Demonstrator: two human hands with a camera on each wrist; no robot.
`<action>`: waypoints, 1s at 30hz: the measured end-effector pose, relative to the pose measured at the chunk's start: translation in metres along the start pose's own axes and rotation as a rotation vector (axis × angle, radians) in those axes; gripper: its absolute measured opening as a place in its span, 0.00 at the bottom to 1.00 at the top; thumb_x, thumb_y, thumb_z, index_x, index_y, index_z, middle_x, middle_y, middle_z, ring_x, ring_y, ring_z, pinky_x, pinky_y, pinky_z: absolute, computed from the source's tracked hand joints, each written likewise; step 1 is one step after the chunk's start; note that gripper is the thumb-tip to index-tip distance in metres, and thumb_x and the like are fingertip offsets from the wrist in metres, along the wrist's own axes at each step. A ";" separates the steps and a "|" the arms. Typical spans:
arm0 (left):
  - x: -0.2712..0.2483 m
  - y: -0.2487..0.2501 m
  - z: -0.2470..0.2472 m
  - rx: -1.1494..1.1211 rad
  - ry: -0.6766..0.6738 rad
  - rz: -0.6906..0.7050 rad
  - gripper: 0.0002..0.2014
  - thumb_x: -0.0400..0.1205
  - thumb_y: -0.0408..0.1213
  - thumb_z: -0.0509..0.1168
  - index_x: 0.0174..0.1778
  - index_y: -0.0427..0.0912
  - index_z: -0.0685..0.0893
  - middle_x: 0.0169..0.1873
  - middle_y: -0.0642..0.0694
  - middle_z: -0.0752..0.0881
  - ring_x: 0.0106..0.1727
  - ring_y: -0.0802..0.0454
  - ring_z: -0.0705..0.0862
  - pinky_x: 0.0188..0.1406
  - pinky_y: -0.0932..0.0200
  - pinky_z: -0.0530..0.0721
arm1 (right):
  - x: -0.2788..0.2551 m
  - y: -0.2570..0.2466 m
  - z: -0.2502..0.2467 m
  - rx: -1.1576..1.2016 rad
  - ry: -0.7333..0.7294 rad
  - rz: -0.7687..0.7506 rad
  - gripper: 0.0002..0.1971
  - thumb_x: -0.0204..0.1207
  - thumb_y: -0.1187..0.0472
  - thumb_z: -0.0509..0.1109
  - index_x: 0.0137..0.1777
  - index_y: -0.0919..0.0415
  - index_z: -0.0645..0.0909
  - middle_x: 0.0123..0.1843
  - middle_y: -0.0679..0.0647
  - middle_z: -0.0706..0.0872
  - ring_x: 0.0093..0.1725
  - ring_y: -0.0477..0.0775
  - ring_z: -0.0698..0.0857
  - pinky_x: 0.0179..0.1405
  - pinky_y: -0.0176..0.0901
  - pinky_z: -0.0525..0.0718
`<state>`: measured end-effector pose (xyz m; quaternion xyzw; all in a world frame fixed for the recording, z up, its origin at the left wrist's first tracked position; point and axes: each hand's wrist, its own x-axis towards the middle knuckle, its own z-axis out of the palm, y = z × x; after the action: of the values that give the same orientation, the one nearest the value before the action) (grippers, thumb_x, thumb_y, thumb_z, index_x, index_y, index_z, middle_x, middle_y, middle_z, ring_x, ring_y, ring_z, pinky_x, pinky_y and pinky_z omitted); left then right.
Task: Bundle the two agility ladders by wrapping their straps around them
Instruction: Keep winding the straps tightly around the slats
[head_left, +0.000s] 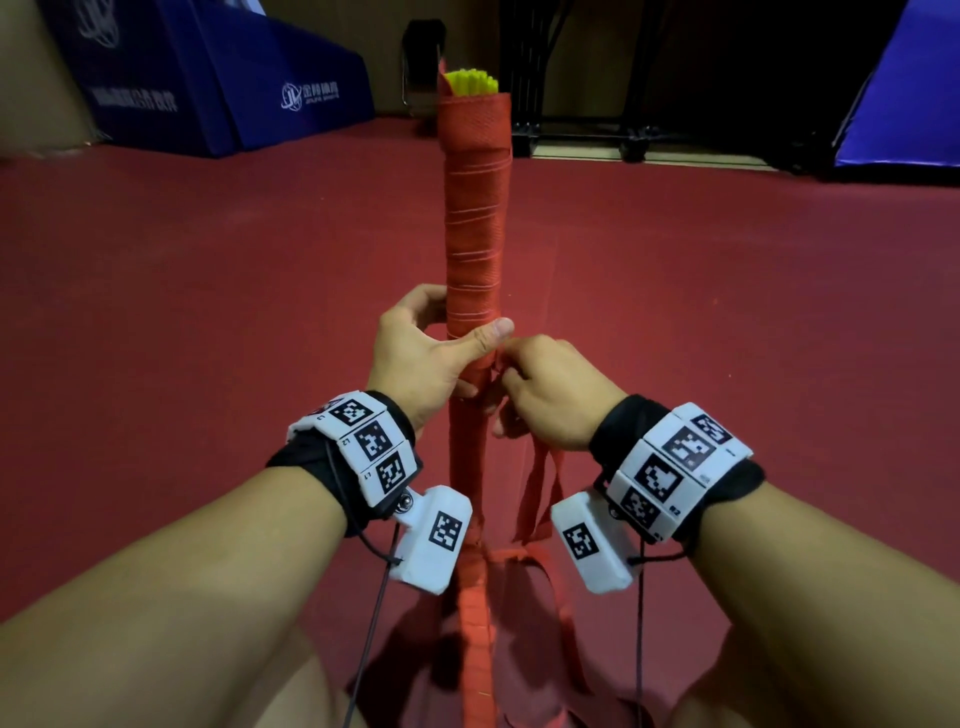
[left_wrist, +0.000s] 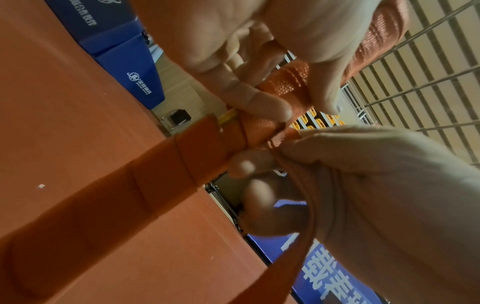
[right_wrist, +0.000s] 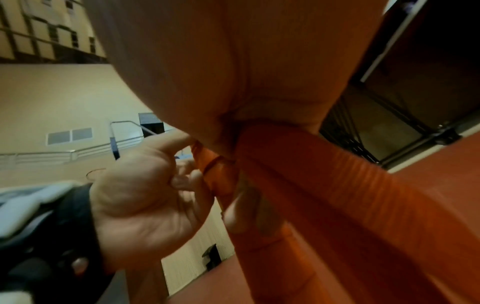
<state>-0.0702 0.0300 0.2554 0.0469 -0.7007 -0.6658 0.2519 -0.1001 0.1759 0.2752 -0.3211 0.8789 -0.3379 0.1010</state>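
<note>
- The red floor (head_left: 208, 291) fills most of the head view, running back to blue padded mats (head_left: 218, 78) on the left and a dark wheeled rack (head_left: 582, 78) at the rear
- The ladder bundle (head_left: 475, 223) stands upright in the middle of the view, its lower end down between the person's knees; red strap is wound around it in close turns from near the top down to the hands, and below the hands the turns are wider apart
- Yellow rung ends (head_left: 472, 83) stick out of the wrapped top
- The left hand (head_left: 421, 353) grips the bundle at the lowest close turn, fingers (head_left: 415, 301) curled around its far side and thumb pressed across the front
- The right hand (head_left: 550, 389) sits just beside the left, touching the bundle, its fingers (left_wrist: 244, 164) curled and pinching the loose strap (head_left: 540, 499) against the wrap
- That loose strap hangs down from the right hand in slack loops that reach the floor beside the bundle's lower end
- Both wrists carry white marker-covered bands (head_left: 363, 447) with small cameras
</note>
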 end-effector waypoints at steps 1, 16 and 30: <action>0.000 0.000 0.000 0.009 0.006 0.004 0.19 0.72 0.38 0.83 0.53 0.41 0.83 0.48 0.41 0.89 0.29 0.54 0.87 0.17 0.62 0.80 | 0.001 -0.001 0.003 -0.076 0.022 -0.002 0.11 0.79 0.68 0.54 0.46 0.63 0.80 0.40 0.59 0.91 0.39 0.59 0.90 0.45 0.54 0.90; 0.002 -0.007 0.002 0.095 0.029 0.028 0.34 0.57 0.64 0.82 0.47 0.44 0.81 0.33 0.55 0.88 0.35 0.57 0.84 0.42 0.47 0.87 | -0.002 -0.008 0.016 -0.294 0.184 0.016 0.20 0.81 0.42 0.65 0.54 0.61 0.79 0.51 0.67 0.86 0.51 0.73 0.85 0.48 0.55 0.84; -0.001 0.003 0.001 0.014 -0.206 -0.060 0.07 0.84 0.26 0.69 0.57 0.37 0.84 0.37 0.46 0.84 0.27 0.65 0.82 0.21 0.72 0.76 | 0.009 0.014 0.003 -0.184 0.152 0.010 0.15 0.84 0.45 0.63 0.49 0.58 0.77 0.50 0.64 0.88 0.49 0.68 0.85 0.47 0.53 0.82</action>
<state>-0.0686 0.0314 0.2574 0.0009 -0.7259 -0.6694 0.1579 -0.1134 0.1765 0.2644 -0.2981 0.9129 -0.2788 0.0057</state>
